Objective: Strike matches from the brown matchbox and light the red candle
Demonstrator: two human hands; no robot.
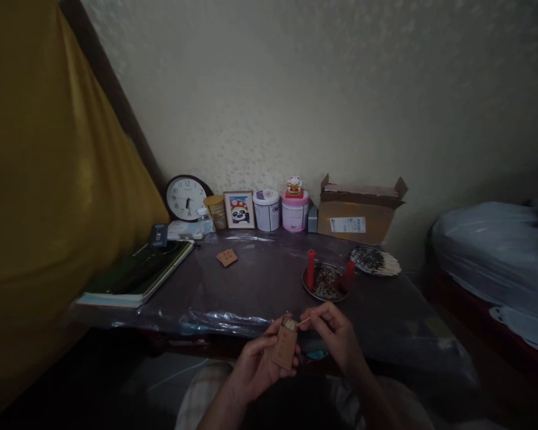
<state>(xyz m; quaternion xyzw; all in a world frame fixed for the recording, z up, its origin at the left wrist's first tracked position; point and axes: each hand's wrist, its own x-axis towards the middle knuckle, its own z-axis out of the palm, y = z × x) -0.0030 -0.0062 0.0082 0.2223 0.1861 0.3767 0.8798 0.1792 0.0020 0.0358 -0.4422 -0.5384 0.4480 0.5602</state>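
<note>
My left hand (pixel 262 361) is closed around a brown matchbox (pixel 285 347), tilted with its tray slid partly out at the top. Several matches (pixel 290 324) show in the opening. Between the thumb and fingers of my right hand (pixel 334 331) is a thin match (pixel 303 321), just beside the box's open end. Beyond my hands, a round metal plate (pixel 305 289) bears two red candles, one upright (pixel 311 269) and the other (pixel 348 273) leaning at the right. Dark bits litter the plate.
A second plate (pixel 376 273) holds several burnt matches. More brown matchboxes (pixel 227 257) lie on the plastic-covered table (pixel 251 280). Along the wall stand a clock (pixel 186 197), a framed panda picture (pixel 239 210), canisters (pixel 266 212) and a cardboard box (pixel 356 209). Books (pixel 138 269) lie left, by a yellow curtain (pixel 72 149).
</note>
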